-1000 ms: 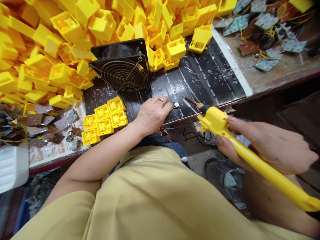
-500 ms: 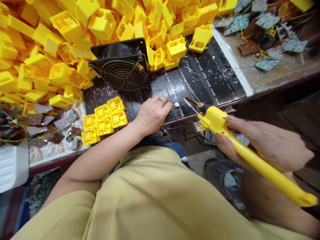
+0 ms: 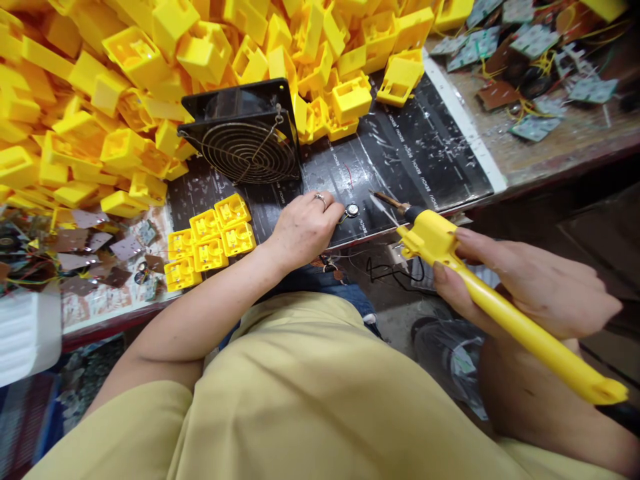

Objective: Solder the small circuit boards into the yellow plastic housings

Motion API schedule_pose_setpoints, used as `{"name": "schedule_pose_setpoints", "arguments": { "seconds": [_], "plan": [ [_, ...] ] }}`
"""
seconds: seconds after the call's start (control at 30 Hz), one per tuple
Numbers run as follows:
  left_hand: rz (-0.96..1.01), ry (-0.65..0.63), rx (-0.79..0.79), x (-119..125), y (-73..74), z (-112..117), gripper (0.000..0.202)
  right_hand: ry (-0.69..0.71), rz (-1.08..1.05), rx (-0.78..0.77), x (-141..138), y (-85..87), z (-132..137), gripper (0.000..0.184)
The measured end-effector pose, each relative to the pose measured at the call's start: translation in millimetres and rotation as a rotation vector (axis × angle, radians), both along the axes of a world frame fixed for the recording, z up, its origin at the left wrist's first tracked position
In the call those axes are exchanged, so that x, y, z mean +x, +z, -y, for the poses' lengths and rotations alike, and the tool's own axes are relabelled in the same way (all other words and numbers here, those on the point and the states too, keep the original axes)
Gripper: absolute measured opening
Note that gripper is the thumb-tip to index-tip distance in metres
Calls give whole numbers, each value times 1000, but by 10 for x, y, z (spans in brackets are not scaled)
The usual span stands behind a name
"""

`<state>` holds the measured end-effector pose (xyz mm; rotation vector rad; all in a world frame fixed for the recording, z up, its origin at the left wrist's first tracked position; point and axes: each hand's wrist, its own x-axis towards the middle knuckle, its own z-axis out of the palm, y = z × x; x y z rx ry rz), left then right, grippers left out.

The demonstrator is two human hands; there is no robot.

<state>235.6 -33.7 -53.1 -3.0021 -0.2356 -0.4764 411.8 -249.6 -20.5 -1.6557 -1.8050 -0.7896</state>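
Observation:
My left hand (image 3: 311, 223) rests on the black mat with its fingers curled together and a ring on one finger. At its fingertips lies a small round silver-faced part (image 3: 352, 211), its edge seemingly pinched; the finger pads are hidden. My right hand (image 3: 535, 287) is wrapped round a yellow soldering iron (image 3: 520, 320), held slanting past the table's front edge. The iron's metal tip and a thin white guide tube beside it point toward the round part, apart from it. Left of my left hand, several open yellow housings (image 3: 210, 233) sit in tidy rows.
A black fan (image 3: 245, 133) with a wire grille stands behind my left hand. Yellow housings (image 3: 125, 87) are heaped across the back. Circuit boards with wires (image 3: 535, 80) lie at far right, more boards (image 3: 95, 247) at left near a white tray (image 3: 30, 333). A red wire scrap (image 3: 349, 175) lies on the mat.
The soldering iron's tip has shifted slightly right, away from the round part. My left hand stays nearly where it was.

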Motion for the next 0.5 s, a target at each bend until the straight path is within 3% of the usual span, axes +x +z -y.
{"name": "schedule_pose_setpoints", "arguments": {
  "seconds": [0.2,0.33,0.4,0.5],
  "plan": [
    [26,-8,18,0,-7,-2,24,-12,-44,1,-15,-24,-23,47],
    [9,18,-8,-5,-1,0,25,-10,-70,-9,16,-102,20,57],
    [15,30,-63,-11,9,1,27,-13,-99,-11,22,-160,52,64],
    [59,41,-207,-24,28,-5,27,-81,-185,108,-24,-257,59,59]
  ]
}}
